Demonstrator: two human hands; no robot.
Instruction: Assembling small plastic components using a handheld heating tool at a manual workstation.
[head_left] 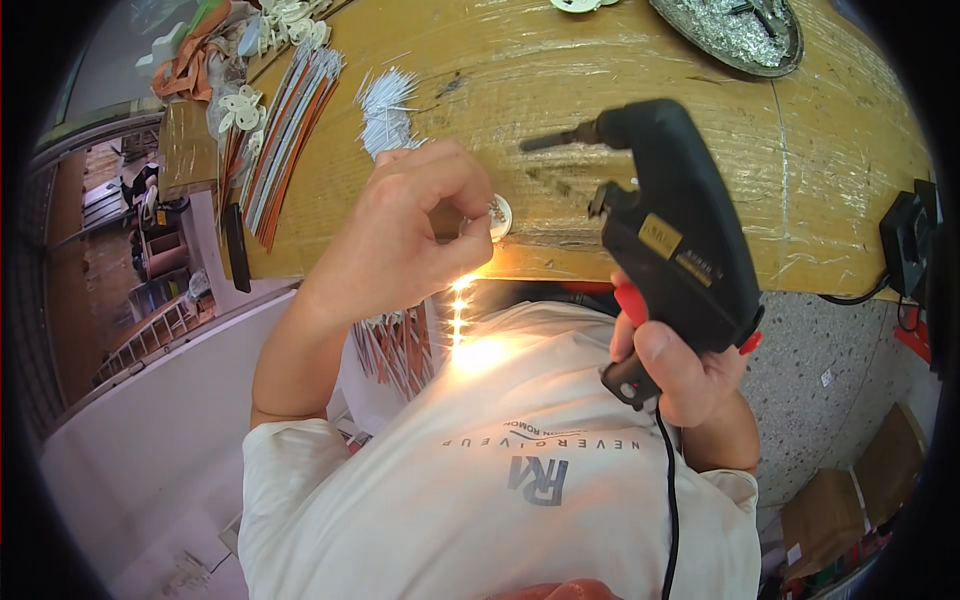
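My left hand (410,215) is at the table's near edge, thumb and forefinger curled into a pinch. At its fingertips shows a small round white piece (503,217), partly hidden by the fingers. Just below the hand, a short row of bright lights (459,308) glows against the shirt; what carries them is lost in the glare. My right hand (685,368) grips a black soldering gun (680,230) by its handle, a finger at the red trigger (630,303). Its metal tip (552,140) points left over the table, apart from the left hand. A black cord (670,500) runs down from the handle.
Thin white sticks (388,110) lie beyond my left hand, beside long grey and orange-brown strips (290,135). White cut-out pieces (292,22) are piled at the far left. A round tray (735,35) of shiny scraps is at the far right. A black adapter (905,240) sits at the right edge.
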